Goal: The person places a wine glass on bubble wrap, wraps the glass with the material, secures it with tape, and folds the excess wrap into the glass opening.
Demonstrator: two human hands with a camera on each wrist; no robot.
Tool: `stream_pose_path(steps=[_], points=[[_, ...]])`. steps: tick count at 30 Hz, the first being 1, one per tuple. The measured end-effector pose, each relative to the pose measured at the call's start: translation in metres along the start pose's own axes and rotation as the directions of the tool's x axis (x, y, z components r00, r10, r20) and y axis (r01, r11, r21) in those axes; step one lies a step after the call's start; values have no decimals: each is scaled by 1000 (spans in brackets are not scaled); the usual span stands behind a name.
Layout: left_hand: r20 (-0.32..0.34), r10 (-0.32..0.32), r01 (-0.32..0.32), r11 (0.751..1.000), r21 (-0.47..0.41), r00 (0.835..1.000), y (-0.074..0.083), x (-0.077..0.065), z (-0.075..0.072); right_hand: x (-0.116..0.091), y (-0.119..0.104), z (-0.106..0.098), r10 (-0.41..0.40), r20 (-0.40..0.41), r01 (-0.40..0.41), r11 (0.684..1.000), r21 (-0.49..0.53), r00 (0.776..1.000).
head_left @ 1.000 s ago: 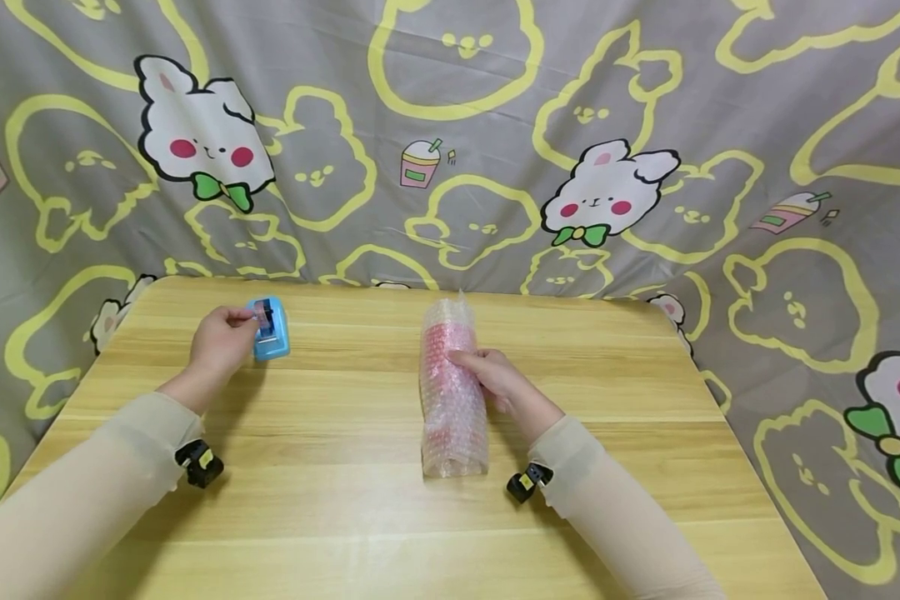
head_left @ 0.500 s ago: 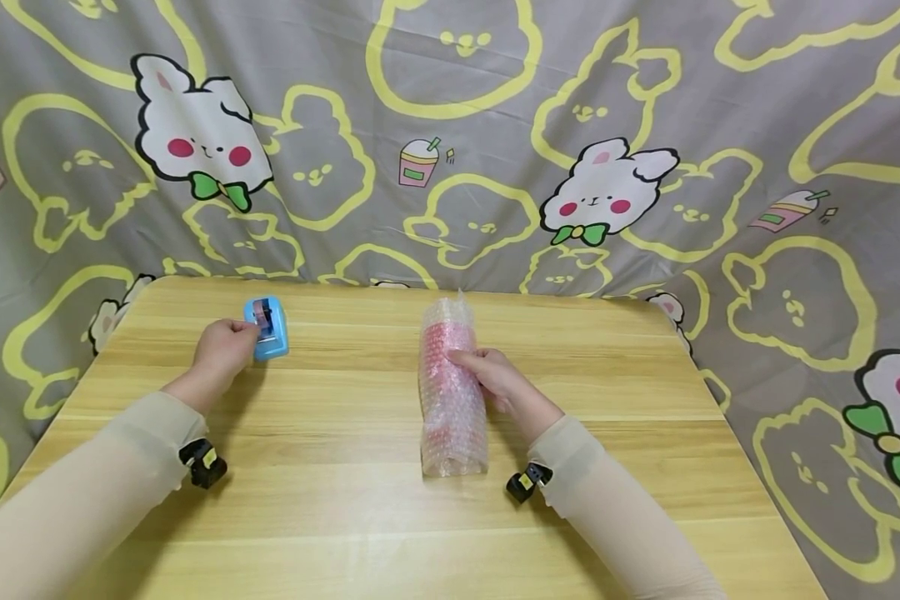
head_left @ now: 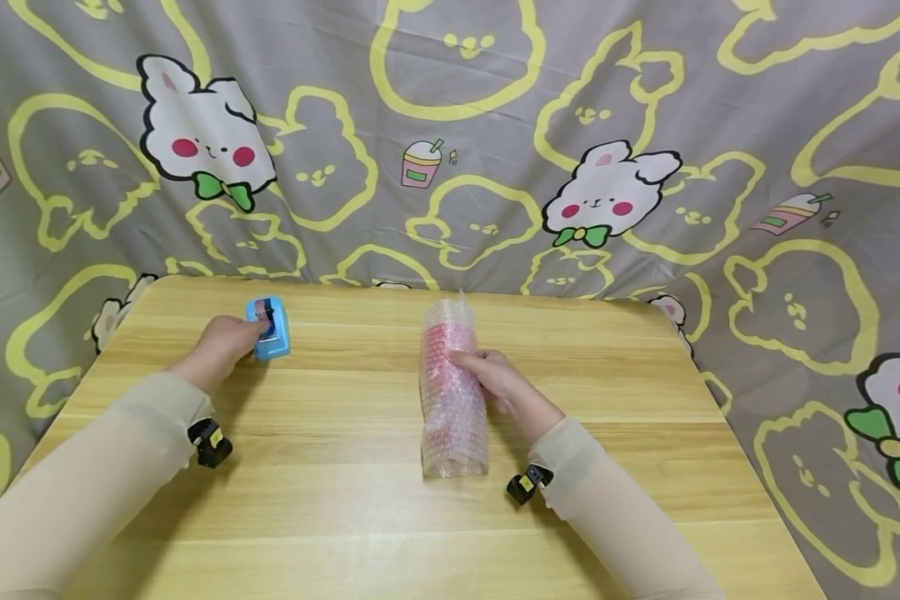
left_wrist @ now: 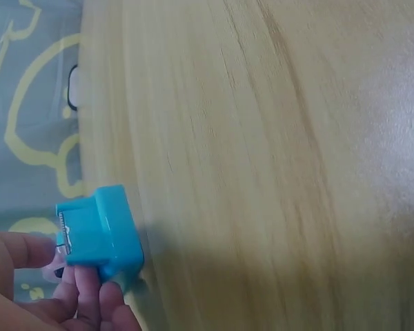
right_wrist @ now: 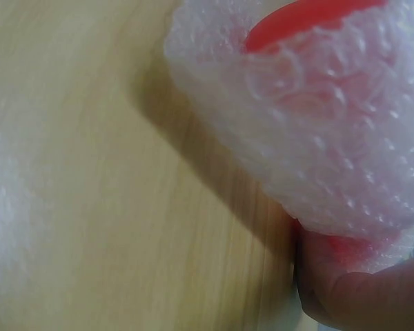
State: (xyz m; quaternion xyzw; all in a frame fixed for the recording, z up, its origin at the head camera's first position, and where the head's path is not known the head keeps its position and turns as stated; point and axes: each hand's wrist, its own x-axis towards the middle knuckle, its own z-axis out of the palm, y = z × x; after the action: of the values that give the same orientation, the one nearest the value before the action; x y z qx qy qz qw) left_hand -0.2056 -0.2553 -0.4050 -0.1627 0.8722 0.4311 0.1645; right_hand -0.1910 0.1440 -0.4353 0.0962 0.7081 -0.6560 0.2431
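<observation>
Beyond the far edge of the pale yellow wood-grain surface (head_left: 345,400), draped grey cloth (head_left: 390,225) printed with yellow animal outlines, white rabbit heads, green bows and pink drink cups, carried on down both side edges. Reaching in from the near side, two cream fabric sleeves (head_left: 615,500), each with a small black boxy device (head_left: 210,442) marked with yellow at the cuff.

Near the far left corner, a glossy bright-blue plastic tape dispenser (head_left: 279,337), round-cornered, with a fine-toothed cutting edge (left_wrist: 63,233) and a translucent pinkish tape roll (head_left: 262,309). Well apart from it, slightly right of the middle, a long, roughly cylindrical bundle of clear bubble wrap (head_left: 453,408), laid end-on to the far edge: dimpled, shiny, reddish inside. At its loose end, in the right wrist view, a smooth, curved red thing (right_wrist: 310,21).

Left hand (head_left: 228,340) clamped on the dispenser, thumb by the toothed edge, other fingers bent against its side. Right hand (head_left: 501,379) clamped on the bundle's right side, thumb across the top, other fingers mostly hidden.
</observation>
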Motion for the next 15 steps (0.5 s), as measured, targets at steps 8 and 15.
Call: stream_pose_path(steps=[8,15], points=[[-10,-118,117,992,-54,993,4,11,-1,-1,-1,0,3,6,-3,1000,-3,1000],[53,-143,150,972,-181,988,4,14,-9,0,0,0,9,5,-9,1000,-11,1000]])
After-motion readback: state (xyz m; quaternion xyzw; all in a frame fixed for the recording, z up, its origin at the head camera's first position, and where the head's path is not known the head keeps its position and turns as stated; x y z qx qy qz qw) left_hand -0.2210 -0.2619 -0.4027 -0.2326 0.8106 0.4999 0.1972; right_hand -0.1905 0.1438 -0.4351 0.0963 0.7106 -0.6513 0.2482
